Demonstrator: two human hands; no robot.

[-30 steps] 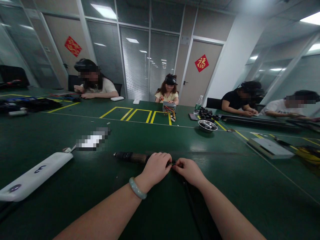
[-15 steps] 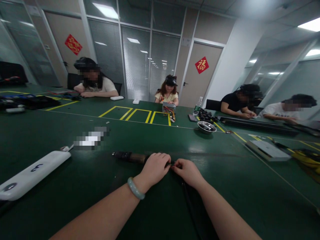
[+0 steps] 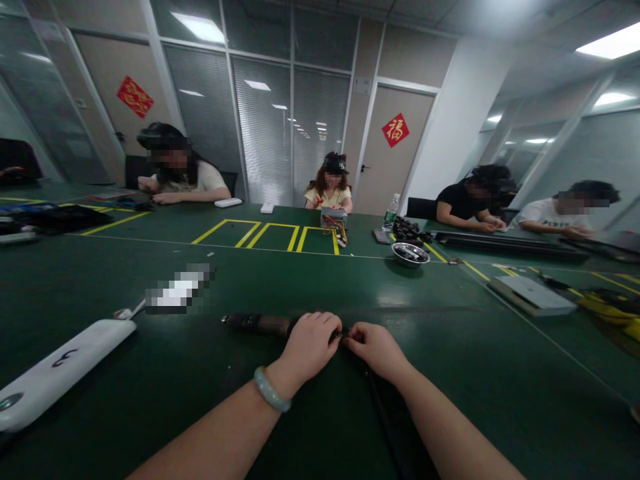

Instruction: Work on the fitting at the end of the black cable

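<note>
My left hand (image 3: 314, 347), with a pale green bangle on the wrist, is closed over the right end of a dark cylindrical tool (image 3: 273, 325). The tool lies on its side on the green table, its shiny metal tip to the left and a brownish band along its middle. My right hand (image 3: 377, 348) is closed in a pinch close to my left fingertips. Something small and thin shows between the two hands, but its kind is unclear. A black cord-like strip (image 3: 383, 407) runs from beneath my right hand towards the table's near edge. My fingers hide the tool's right end.
A white power strip (image 3: 65, 373) marked 3 lies at left. Farther off are a metal bowl (image 3: 410, 255) of dark parts, a bottle (image 3: 391, 212), a grey box with wires (image 3: 334, 219) and a flat pale box (image 3: 533, 296). Several people sit around the green table (image 3: 240, 280).
The view has shifted slightly, so the far things sit a little further left. Both hands keep nearly the same hold and place on the table.
</note>
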